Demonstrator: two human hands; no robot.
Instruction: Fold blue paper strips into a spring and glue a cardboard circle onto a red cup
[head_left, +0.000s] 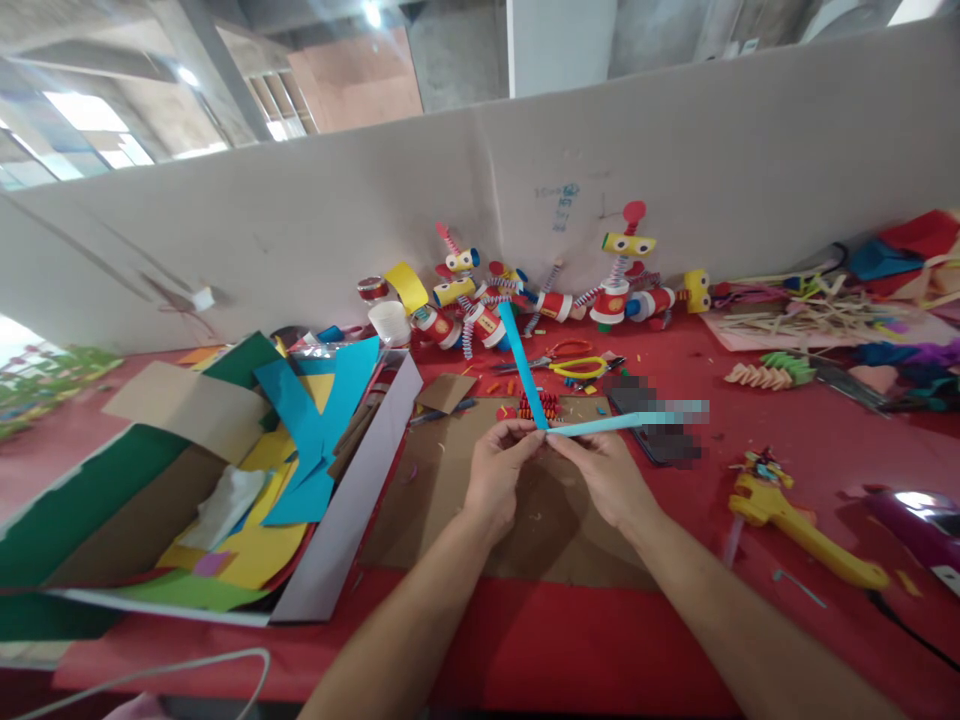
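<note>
Two blue paper strips meet at a corner between my fingertips. One strip [523,360] points up and away, while the paler strip [600,424] reaches out to the right. My left hand [501,468] pinches the joined ends from the left side. From the right, my right hand [596,470] pinches the same corner, its fingers closed on the paper. Both hands are above a brown cardboard sheet [450,500]. Just behind the strips lies a red and orange folded paper spring [551,404], partly hidden by them.
At left stands an open box [352,520] of coloured paper. Pliers [577,367] and several paper figures [619,300] are at the back by the grey partition [300,230]. A dark phone-like object [660,440] and a yellow glue gun [802,525] lie on the right.
</note>
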